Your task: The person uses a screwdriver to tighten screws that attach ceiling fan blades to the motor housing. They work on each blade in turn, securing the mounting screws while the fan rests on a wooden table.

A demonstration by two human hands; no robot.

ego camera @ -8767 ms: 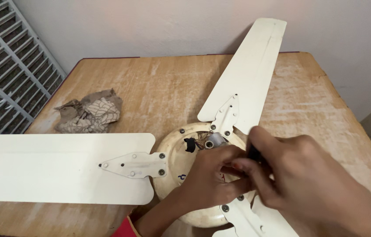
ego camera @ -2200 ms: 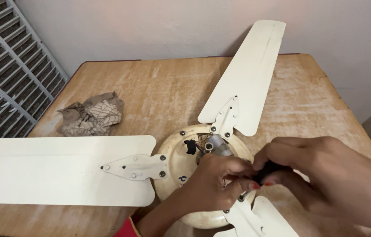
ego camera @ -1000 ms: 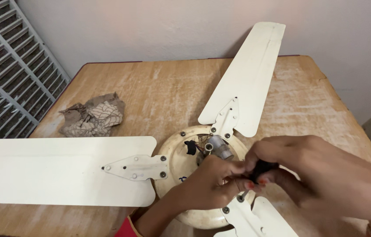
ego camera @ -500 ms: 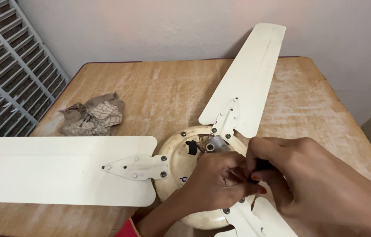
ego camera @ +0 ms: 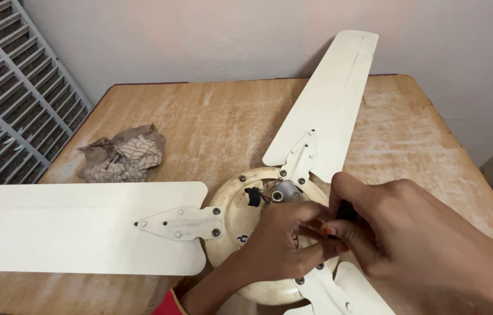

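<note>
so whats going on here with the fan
A person is working with both bare hands at the hub of a cream ceiling fan that lies on a worn wooden table. The left hand rests on the motor housing, fingers bunched near the middle. The right hand pinches a small dark tool against it. Three blades spread out from the hub, and a crumpled patterned rag sits off to the left.

single head cam, looks steeply down, close over wooden table (ego camera: 211, 116); ceiling fan (ego camera: 240, 216) fills frame, wall (ego camera: 229, 35) at top.
</note>
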